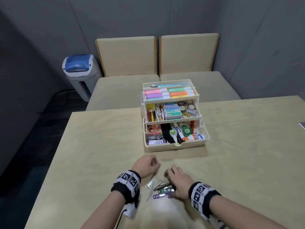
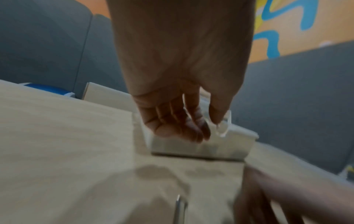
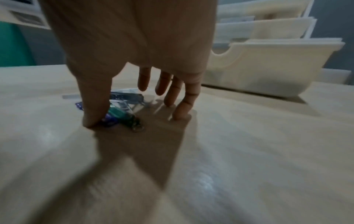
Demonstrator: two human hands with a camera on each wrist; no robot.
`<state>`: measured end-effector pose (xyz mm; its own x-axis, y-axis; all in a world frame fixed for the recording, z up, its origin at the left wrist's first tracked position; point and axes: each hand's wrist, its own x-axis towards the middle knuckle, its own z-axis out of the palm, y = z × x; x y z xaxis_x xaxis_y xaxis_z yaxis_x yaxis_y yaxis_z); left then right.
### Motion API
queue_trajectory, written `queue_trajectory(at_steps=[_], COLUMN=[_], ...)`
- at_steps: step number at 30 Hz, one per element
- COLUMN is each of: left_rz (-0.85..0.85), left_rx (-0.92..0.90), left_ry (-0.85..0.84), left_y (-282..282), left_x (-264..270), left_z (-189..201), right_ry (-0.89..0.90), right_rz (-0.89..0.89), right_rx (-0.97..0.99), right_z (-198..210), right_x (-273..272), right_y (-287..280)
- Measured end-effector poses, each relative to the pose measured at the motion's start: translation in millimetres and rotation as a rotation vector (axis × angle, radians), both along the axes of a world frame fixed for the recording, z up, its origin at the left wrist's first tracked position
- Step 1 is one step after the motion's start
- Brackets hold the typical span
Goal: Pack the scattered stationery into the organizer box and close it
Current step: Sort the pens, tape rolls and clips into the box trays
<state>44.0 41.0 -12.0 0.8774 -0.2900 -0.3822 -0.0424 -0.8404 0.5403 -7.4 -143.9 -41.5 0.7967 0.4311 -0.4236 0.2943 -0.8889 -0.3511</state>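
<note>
While hovering just above the desk (image 1: 92, 146), the left hand (image 1: 146, 164) is curling its fingers around a thin clear piece, lightly pinching it. Loose clips (image 1: 160, 187) are lying between both hands, long axes running roughly left-right. Right hand (image 1: 179, 182) is spreading relaxed fingers over them, thumb touching the purple clip (image 3: 110, 119); it is nearer. Organizer box (image 1: 175, 145) is standing open straight ahead, well apart.

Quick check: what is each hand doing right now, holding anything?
Left hand: pinches a small clear clip.
Right hand: open, fingers spread, thumb touching the loose clips on the table.
</note>
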Motion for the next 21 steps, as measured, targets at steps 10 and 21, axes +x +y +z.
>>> queue_trajectory(at_steps=[10, 21], left_rz=[-0.112, -0.147], left_rx=[0.450, 0.505], left_ry=[0.200, 0.138], left_y=[2, -1], left_x=[-37, -12], left_z=[-22, -16], right_ry=[-0.054, -0.010], right_rz=[-0.106, -0.005], right_rx=[-0.048, -0.144], right_z=[-9, -4], right_x=[31, 39], right_y=[15, 16])
